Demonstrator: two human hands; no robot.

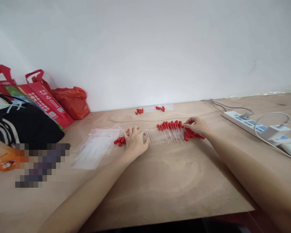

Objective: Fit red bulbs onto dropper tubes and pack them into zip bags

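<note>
A row of thin clear tubes (153,136) lies side by side on the wooden table. Several on the right carry red rubber bulbs (171,125) on their far ends, like droppers. My left hand (135,141) rests over the left end of the row, fingers apart, partly covering a small pile of loose red rubber bulbs (119,141). At the row's right end, my right hand (197,126) has thumb and fingers pinched together at a red rubber bulb, partly hidden by the fingertips. More loose red bulbs (189,134) lie just below that hand.
Clear plastic bags (97,145) lie left of the row. Another bag (150,108) with red bulbs lies near the wall. A white power strip (254,126) with plugs and cables sits at the right. Shopping bags (47,103) and a black bag (26,126) stand at the left.
</note>
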